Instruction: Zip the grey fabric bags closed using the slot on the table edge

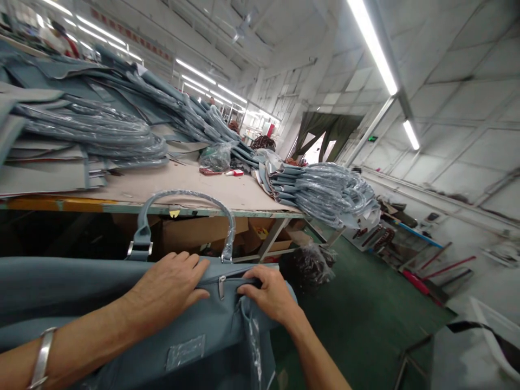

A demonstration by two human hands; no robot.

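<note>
A blue-grey handbag [162, 319] lies in front of me, with one arched handle [187, 193] standing up under clear plastic wrap. A metal zipper pull [221, 287] hangs from the zipper along its top, between my hands. My left hand [173, 279] grips the bag's top edge left of the pull, fingers over the far side and thumb on the near side. To the right of the pull, my right hand [270, 292] pinches the dark end of the zipper between thumb and fingers. A plastic-covered patch [186, 352] sits on the bag's near side.
Beyond the bag stands a worktable [134, 184] with stacked blue-grey bag pieces [93, 130]. Plastic-wrapped handles [333, 192] overhang its right end. Cardboard boxes [203, 233] sit underneath. At the lower right is a pale bin [463, 357] on the green floor [349, 309].
</note>
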